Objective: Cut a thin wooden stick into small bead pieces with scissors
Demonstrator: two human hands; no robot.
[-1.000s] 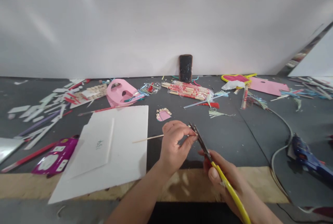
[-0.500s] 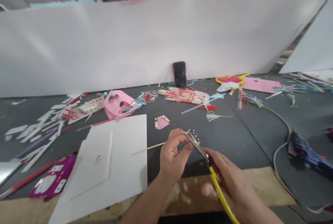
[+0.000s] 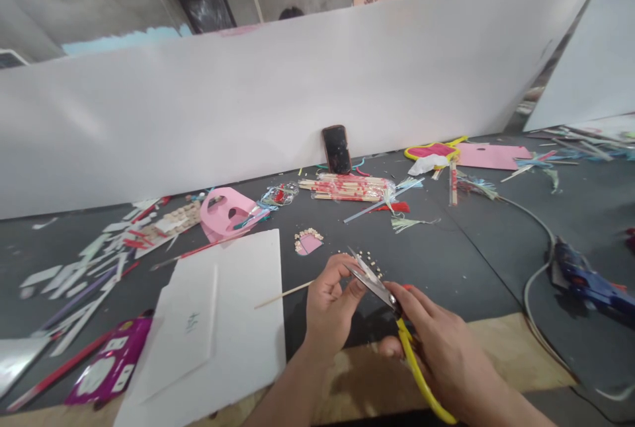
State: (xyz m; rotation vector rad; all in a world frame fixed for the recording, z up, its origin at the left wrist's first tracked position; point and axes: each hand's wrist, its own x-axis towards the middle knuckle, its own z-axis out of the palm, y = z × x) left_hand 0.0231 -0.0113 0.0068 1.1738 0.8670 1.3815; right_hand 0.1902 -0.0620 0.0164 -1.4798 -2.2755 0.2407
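Observation:
My left hand (image 3: 330, 305) pinches a thin wooden stick (image 3: 282, 293) that pokes out to the left over the dark table. My right hand (image 3: 439, 348) grips yellow-handled scissors (image 3: 397, 318), whose blades meet the stick's end at my left fingertips. Small cut wood bits (image 3: 372, 263) lie scattered just beyond the blades. A small pink piece edged with wood bits (image 3: 308, 241) rests a little farther back.
White sheets (image 3: 218, 321) lie to the left, with a purple packet (image 3: 106, 369) beside them. A pink mask (image 3: 225, 212), a chopstick bundle (image 3: 350, 188) and a phone (image 3: 336, 149) leaning on the white board stand behind. A blue glue gun (image 3: 583, 280) with its cord lies right.
The view has tilted up, showing more of the room beyond the board. Both hands stay together at the stick, and small cut bits now lie on the table past the blades.

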